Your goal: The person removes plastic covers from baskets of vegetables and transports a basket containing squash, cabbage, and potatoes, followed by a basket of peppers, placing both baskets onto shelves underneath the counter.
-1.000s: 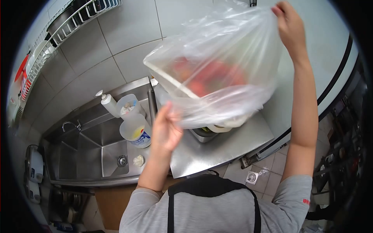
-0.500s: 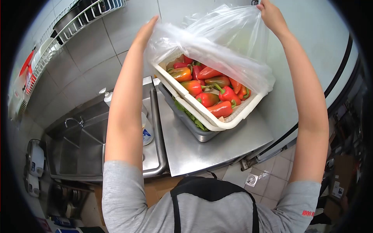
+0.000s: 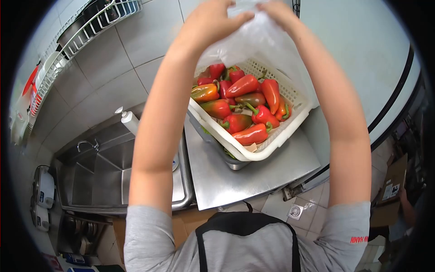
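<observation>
A white plastic basket (image 3: 251,155) of red, orange and greenish peppers (image 3: 244,86) sits tilted on a grey metal container (image 3: 213,145), with some green leaves between them. Clear plastic bag (image 3: 258,38) film is bunched over the basket's far end. My left hand (image 3: 215,20) is at the bag's upper left, thumb apart, fingers curled at the plastic and partly cut off by the frame's top. Across from it, my right hand (image 3: 277,12) pinches the bag's upper right, slightly blurred. Both hands are close together above the basket.
Under the containers is a steel counter (image 3: 226,186); a sink (image 3: 108,177) with a tap and a pump bottle (image 3: 129,120) adjoin it on the left. A wire rack (image 3: 77,43) hangs upper left. A pale door-like panel (image 3: 358,59) stands right. Another person's arm (image 3: 408,211) is near a cardboard box (image 3: 390,190).
My hands have come inward from wide apart, bunching the plastic toward the far end. More of the peppers and the basket's right side now show. The cardboard box at the right has shifted.
</observation>
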Tool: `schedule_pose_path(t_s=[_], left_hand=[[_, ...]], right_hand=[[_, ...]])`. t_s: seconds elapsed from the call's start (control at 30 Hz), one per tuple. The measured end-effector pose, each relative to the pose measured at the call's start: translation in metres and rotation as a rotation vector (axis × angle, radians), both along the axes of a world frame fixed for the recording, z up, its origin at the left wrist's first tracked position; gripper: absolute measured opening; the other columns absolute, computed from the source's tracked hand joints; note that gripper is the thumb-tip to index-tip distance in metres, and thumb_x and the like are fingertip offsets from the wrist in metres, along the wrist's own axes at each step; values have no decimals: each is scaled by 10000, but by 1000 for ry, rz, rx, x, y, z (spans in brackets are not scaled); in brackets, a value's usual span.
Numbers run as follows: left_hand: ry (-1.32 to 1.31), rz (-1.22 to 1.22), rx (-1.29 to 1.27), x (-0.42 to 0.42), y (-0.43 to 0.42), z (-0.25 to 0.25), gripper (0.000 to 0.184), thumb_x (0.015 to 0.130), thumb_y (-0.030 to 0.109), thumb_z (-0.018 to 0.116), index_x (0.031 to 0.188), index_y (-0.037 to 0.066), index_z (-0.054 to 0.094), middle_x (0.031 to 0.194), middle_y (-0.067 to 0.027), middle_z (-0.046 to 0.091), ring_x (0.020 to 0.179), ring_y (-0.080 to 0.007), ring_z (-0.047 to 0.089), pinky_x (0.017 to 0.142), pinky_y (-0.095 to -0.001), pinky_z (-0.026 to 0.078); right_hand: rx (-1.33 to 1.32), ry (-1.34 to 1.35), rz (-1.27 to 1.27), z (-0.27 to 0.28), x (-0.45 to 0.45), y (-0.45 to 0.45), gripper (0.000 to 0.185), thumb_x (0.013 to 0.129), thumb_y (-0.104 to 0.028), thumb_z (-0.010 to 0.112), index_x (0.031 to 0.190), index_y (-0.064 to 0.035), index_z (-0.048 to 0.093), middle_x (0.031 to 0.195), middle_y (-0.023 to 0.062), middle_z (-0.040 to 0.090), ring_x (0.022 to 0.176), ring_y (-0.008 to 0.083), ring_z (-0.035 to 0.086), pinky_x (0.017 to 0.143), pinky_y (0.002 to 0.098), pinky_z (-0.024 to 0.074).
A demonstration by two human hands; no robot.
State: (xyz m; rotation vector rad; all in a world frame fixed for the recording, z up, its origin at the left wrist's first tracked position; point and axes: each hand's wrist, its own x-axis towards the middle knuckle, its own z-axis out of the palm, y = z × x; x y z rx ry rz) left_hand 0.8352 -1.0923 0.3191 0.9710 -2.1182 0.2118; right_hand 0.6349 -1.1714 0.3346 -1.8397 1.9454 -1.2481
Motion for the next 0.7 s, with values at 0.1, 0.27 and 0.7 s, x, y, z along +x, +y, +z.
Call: schedule_pose_path(t_s=[0.1, 0.27, 0.7], left_hand=[[23, 36, 38, 20, 35, -47, 491, 793, 416, 577, 1061, 5, 581, 1124, -159, 549, 1108, -267, 480, 910, -320, 382], [0, 136, 20, 73, 44, -119, 446, 789, 373, 584, 1090, 43, 571, 1184, -161, 494, 1182, -307, 391, 972, -378, 317], [611, -606, 206, 22, 129, -311, 143, 725, 91, 588, 836, 56, 503, 759, -59, 553, 676, -217, 514, 625, -323, 416]], right_hand=[[-436, -588, 54, 11, -59, -90, 275, 832, -209, 472, 937, 36, 539, 872, 145, 594, 779, 272, 584, 671, 402, 466], [-178, 706, -760, 38, -182, -82, 344, 823, -329, 481, 1101, -144, 566, 1057, 107, 590, 920, 263, 592, 773, 417, 465], [-457, 854, -427, -225, -301, 73, 342, 799, -53, 408, 1117, 37, 495, 1146, 224, 509, 1087, 358, 472, 924, 415, 371]])
